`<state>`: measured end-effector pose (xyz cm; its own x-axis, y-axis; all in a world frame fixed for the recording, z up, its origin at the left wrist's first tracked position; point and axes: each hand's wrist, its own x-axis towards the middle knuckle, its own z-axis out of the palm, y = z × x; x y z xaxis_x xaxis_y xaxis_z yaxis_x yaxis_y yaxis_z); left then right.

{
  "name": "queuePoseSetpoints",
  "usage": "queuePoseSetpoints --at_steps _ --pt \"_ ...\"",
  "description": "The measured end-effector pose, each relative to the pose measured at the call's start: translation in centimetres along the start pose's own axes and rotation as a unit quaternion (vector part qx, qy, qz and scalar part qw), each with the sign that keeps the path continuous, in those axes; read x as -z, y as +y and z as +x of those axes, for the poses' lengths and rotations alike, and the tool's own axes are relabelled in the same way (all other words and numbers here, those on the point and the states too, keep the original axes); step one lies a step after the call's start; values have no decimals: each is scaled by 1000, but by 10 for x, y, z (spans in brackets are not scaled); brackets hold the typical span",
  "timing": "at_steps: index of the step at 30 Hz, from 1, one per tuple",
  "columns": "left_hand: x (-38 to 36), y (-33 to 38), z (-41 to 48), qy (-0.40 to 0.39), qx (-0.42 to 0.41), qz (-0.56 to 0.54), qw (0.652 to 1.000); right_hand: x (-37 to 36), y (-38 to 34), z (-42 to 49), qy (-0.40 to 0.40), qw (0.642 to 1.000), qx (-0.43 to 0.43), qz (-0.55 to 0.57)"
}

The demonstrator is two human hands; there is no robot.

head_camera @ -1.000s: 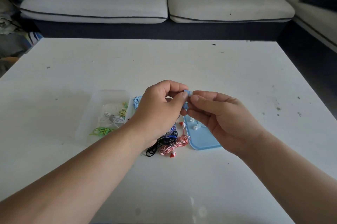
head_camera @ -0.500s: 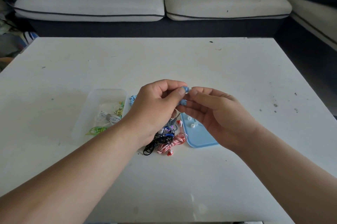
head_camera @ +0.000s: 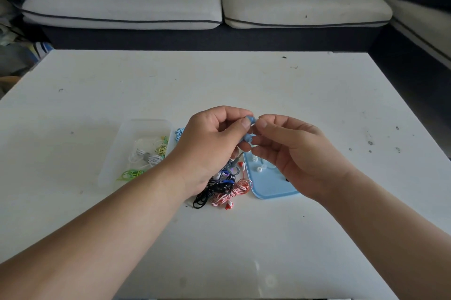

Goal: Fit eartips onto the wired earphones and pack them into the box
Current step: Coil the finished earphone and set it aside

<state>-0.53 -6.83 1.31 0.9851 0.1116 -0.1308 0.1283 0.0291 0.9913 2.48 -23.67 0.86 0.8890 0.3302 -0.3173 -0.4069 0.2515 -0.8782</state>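
Above the white table, my left hand (head_camera: 212, 143) pinches a blue earbud (head_camera: 250, 120) between thumb and fingers; a second blue earbud (head_camera: 247, 138) hangs just below it. My right hand (head_camera: 292, 153) meets it from the right, fingertips pinched at the upper earbud's tip; any eartip there is too small to make out. A clear plastic box (head_camera: 127, 148) on the left holds white, yellow and green coiled earphones (head_camera: 146, 158). Black and red-white striped earphones (head_camera: 224, 190) lie heaped under my hands. A blue lid (head_camera: 271, 185) carries loose white eartips (head_camera: 258, 168).
The white table (head_camera: 244, 85) stretches wide around the work area, with small dark specks at the right. A pale sofa (head_camera: 207, 6) with a striped cushion and a black bag stands behind the far edge.
Both hands stay together at the blue earbud, with only slight shifts of the fingers. The camera view has drifted a little.
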Motion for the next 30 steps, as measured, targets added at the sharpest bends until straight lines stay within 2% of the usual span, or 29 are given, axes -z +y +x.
queuePoseSetpoints --at_steps 17,30 --pt "-5 -7 1 51 -17 14 998 -18 12 -5 32 998 49 -22" --pt "-3 -5 2 40 0 -3 999 -14 7 -4 56 997 58 -7"
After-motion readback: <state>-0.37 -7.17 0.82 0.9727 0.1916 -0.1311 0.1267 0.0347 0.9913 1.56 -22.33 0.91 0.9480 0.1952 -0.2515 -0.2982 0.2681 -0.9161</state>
